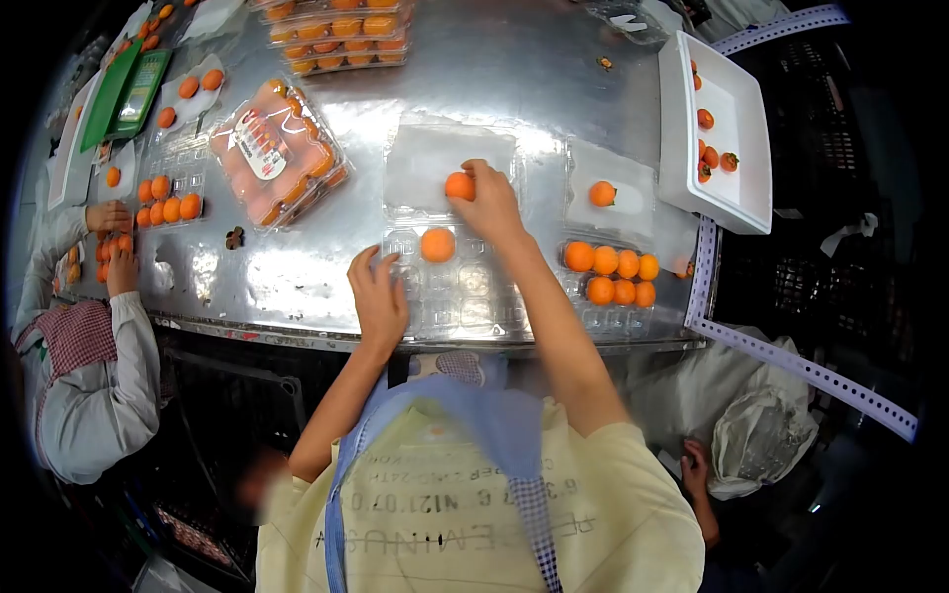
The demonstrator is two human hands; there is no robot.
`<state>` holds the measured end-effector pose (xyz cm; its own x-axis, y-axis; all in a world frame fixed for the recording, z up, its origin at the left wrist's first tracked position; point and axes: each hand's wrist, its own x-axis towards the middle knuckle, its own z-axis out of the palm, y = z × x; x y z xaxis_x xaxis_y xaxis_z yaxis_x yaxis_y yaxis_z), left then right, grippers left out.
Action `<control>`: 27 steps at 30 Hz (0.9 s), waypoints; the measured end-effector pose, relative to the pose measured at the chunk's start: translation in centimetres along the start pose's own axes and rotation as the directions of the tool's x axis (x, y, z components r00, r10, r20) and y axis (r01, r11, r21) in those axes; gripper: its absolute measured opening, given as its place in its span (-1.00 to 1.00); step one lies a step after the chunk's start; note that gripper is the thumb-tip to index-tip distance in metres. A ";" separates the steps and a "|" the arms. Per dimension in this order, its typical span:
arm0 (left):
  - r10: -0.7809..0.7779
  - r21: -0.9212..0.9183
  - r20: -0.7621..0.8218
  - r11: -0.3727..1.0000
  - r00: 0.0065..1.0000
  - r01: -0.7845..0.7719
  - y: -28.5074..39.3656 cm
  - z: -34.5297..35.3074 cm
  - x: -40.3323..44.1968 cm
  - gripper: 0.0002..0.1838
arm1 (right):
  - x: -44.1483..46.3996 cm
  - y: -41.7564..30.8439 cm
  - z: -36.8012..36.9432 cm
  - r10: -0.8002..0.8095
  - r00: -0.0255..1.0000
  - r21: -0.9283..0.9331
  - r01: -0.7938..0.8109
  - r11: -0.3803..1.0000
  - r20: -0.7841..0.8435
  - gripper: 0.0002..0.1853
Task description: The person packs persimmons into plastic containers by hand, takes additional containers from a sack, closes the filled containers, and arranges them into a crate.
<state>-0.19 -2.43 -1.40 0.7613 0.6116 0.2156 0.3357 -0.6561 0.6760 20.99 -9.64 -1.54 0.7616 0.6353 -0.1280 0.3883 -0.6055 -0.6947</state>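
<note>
My right hand [493,206] is closed around one side of an orange persimmon [459,186], over the clear plastic lid [415,163] of a pack laid open. In the near half, a clear moulded tray [460,296], another persimmon [438,244] sits in the top row; the other cups around it hold nothing. My left hand [380,299] rests at the tray's left edge, fingers apart and curved, holding nothing.
Right of me lies another open pack with two rows of persimmons [613,261], then a white foam box [718,188]. A filled pack [277,153] stands left, stacked packs [341,40] behind. At far left a co-worker's hands [111,222] handle fruit.
</note>
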 end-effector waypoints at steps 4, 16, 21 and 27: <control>0.384 0.092 0.200 0.908 0.901 -0.408 0.0 0.4 0.7 -0.48 | -2.4 0.5 -2.6 0.166 0.983 0.724 -0.170 0.669 0.077 -0.44; -0.014 -0.660 0.665 0.457 0.747 0.596 1.5 2.9 0.1 -0.74 | -13.2 1.7 -5.2 0.101 0.995 0.960 -0.009 0.278 -0.020 -0.34; 0.015 -0.692 0.673 0.364 0.739 0.623 0.9 2.8 1.3 -0.53 | -14.6 1.2 -3.0 0.049 0.998 0.854 0.010 0.520 -0.041 -0.27; -0.033 -0.719 0.694 0.032 0.719 0.695 4.1 0.5 4.1 -0.39 | -14.7 -0.2 -2.3 -0.049 0.986 0.686 0.148 0.712 -0.162 -0.35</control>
<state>4.57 -2.88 1.91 0.9216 0.1546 -0.3560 0.1408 0.7216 0.6779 10.95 -19.99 2.11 0.8157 0.5780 0.0226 0.0337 -0.0085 -0.9994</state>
